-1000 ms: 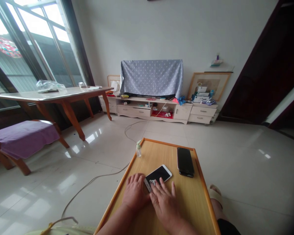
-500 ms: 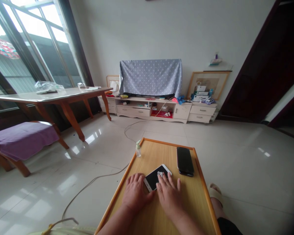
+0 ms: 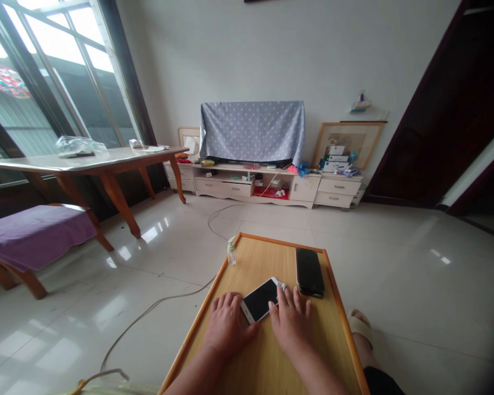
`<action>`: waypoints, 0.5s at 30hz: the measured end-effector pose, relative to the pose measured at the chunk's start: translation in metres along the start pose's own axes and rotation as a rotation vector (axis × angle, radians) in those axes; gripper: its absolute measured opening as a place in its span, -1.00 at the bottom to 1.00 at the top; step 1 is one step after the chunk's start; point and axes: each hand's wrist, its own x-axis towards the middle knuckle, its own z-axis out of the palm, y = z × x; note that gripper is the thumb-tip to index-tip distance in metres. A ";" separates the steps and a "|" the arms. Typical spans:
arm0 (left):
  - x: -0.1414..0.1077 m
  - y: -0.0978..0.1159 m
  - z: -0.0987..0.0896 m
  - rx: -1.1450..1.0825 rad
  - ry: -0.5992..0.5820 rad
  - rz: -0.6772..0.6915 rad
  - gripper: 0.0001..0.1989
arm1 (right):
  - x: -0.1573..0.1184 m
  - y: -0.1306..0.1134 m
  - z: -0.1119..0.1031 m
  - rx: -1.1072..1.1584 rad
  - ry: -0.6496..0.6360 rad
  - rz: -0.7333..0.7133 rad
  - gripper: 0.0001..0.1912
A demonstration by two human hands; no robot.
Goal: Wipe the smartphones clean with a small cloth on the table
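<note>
A white-framed smartphone (image 3: 258, 302) lies tilted on a small wooden table (image 3: 251, 367), its black screen facing up. My left hand (image 3: 227, 323) grips its lower left end between thumb and fingers. Under the fingertips of my right hand (image 3: 291, 325) is a small crumpled white wipe (image 3: 281, 285), pressed at the phone's upper right edge. Part of the wipe is hidden by the fingers. Beyond my right hand rests a black phone (image 3: 310, 269), with another dark flat thing partly beneath it.
A small clear pump bottle (image 3: 231, 254) stands at the table's far left corner. A raised wooden rim (image 3: 330, 274) borders the tabletop. To the right is a sandalled foot (image 3: 360, 323). A cable (image 3: 160, 300) runs along the floor at left, near a purple-covered chair (image 3: 45, 233).
My right hand has slid the white wipe rightward across the screen to the phone's upper right edge. My left hand stays on the phone, which lies almost the same.
</note>
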 end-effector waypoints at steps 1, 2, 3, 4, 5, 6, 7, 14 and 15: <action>0.000 0.000 0.000 0.003 0.001 0.000 -0.49 | 0.000 0.001 0.001 -0.009 0.009 0.015 -0.32; 0.000 0.000 0.000 0.005 0.001 0.003 -0.50 | -0.001 0.001 0.002 -0.009 0.010 0.009 -0.31; 0.000 0.000 0.000 0.006 0.000 0.007 -0.51 | -0.004 0.000 0.003 0.001 0.003 -0.020 -0.31; 0.001 0.000 0.000 0.006 -0.001 0.014 -0.51 | -0.008 -0.001 0.005 0.018 -0.011 -0.070 -0.32; 0.001 0.000 0.000 0.006 -0.002 0.019 -0.51 | -0.012 -0.003 0.006 0.039 -0.028 -0.125 -0.34; 0.001 0.000 -0.001 0.006 -0.002 0.022 -0.51 | -0.014 -0.003 0.006 0.058 -0.044 -0.169 -0.36; 0.001 0.000 -0.001 0.007 -0.002 0.023 -0.51 | -0.014 -0.003 0.005 0.069 -0.053 -0.186 -0.38; 0.001 -0.002 0.001 0.008 -0.011 0.018 -0.51 | -0.008 -0.008 -0.012 0.088 -0.038 -0.063 -0.36; 0.001 -0.003 0.002 0.003 -0.016 0.018 -0.52 | -0.013 -0.012 -0.013 0.127 -0.066 -0.133 -0.36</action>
